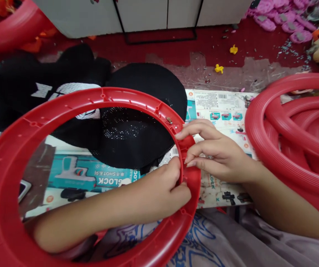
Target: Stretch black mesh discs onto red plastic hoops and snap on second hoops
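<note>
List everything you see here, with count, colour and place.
Red ring: one, red, foreground
Small bits: count unclear, brassy, in the ring's channel
Stacked rings: several, red, right
Curved part: one, red, top left
Mesh fabric: count unclear, black with white print, behind the ring
Printed cardboard: count unclear, white and teal, beneath
Yellow pieces: two, yellow, floor
Pink pieces: many, pink, top right
Left hand: one, bare, gripping the ring
Right hand: one, bare, touching the ring

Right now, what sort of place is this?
Probably a small assembly workshop, maybe in a home: an open-backed red plastic ring being handled, similar red rings piled on the right, and pink parts heaped beyond.
</note>
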Demonstrator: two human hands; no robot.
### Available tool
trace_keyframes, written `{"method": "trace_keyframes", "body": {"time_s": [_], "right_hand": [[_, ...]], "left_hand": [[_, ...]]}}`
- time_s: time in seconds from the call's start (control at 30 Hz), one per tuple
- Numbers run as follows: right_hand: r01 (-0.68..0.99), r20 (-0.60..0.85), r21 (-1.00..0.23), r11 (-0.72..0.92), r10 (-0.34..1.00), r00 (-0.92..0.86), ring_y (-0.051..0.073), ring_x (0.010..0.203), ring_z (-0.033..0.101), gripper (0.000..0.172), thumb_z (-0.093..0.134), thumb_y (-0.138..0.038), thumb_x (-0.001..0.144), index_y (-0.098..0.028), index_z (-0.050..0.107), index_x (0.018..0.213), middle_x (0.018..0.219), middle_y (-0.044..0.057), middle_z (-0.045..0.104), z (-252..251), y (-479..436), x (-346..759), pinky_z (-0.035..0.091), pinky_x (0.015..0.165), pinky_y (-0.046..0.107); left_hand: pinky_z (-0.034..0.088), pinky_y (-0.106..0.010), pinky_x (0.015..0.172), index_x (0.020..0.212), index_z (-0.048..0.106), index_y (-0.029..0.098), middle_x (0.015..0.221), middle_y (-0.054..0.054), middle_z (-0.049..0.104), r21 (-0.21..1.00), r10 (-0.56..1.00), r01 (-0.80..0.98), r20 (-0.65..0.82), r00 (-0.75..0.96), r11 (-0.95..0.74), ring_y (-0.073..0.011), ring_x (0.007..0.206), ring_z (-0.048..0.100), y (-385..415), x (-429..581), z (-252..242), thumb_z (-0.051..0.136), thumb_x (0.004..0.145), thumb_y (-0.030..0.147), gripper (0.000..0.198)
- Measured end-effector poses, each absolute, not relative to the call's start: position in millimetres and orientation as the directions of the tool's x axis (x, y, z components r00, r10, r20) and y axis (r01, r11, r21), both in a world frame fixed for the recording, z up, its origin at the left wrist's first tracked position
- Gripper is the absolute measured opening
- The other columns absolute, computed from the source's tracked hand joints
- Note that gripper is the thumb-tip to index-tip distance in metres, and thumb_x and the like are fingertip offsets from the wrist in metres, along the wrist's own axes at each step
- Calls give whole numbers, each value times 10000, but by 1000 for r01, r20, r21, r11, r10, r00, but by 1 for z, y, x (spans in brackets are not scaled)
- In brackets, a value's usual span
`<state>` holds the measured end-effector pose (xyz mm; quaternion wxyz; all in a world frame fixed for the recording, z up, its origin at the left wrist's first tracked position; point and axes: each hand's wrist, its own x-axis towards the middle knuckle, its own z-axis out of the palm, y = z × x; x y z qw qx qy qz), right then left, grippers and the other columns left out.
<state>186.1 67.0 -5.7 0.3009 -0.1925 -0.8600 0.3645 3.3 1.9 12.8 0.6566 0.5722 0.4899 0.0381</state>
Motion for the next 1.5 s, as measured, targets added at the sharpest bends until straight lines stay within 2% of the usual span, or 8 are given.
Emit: {"method": "trace_keyframes", "body": {"time_s": [0.17,0.4,0.63,0.87,1.0,1.17,1.33,1.5], "right_hand": [[162,361,-743,649,593,-720,207,1112,525,89,614,-154,833,-220,655,791,1138,56,604,-8,66,185,404,987,428],[174,248,-837,519,644,-724,213,1144,540,44,703,-254,804,-237,723,769,1205,51,583,-6,71,190,431,996,413],[121,354,-766,632,570,-741,196,1138,536,66,709,-300,808,-236,716,793,1196,45,580,-9,80,195,409,1009,406],[81,421,-655,751,452,-787,207,1114,535,119,627,-313,865,-253,698,791,1195,30,586,-9,83,196,414,982,438],[107,434,-582,806,419,-798,202,1078,534,134,586,-333,888,-272,682,817,1159,15,604,-11,84,198,394,985,442],[71,427,-589,805,385,-818,197,1089,516,140,577,-286,888,-219,650,789,1198,33,573,-9,82,197,364,995,444],[124,355,-627,769,423,-834,231,1119,470,109,576,-157,822,-175,603,718,1208,83,568,-7,79,195,345,983,472],[151,293,-670,727,446,-845,235,1140,452,121,565,-147,805,-182,612,699,1237,74,557,-7,78,194,326,1002,481]], "left_hand": [[469,-343,725,1051,495,162,962,-81,623,776,604,513,-618,502,367,-222,836,583,1,3,16,436,833,253,244],[471,-279,688,1007,553,167,769,-31,602,832,635,382,-554,538,402,-193,774,572,-3,1,11,484,799,258,238],[479,-290,690,1076,540,148,880,-57,612,812,579,434,-582,571,389,-187,781,561,-2,1,13,462,804,256,303],[484,-300,734,1079,548,163,806,-34,618,827,598,428,-560,574,364,-196,777,575,-1,5,15,475,803,234,294],[486,-281,691,1066,533,167,849,-41,624,823,579,439,-566,587,361,-190,778,576,0,8,20,473,781,210,295],[472,-264,620,1062,498,153,868,-49,606,768,494,518,-640,589,376,-172,736,561,3,7,22,446,809,245,274],[477,-289,682,1096,469,181,967,-49,603,780,464,523,-626,627,344,-177,814,562,3,6,20,421,831,221,272],[483,-314,716,1087,466,199,1004,-40,592,756,451,556,-653,609,345,-183,842,558,0,4,15,418,857,249,241]]}}
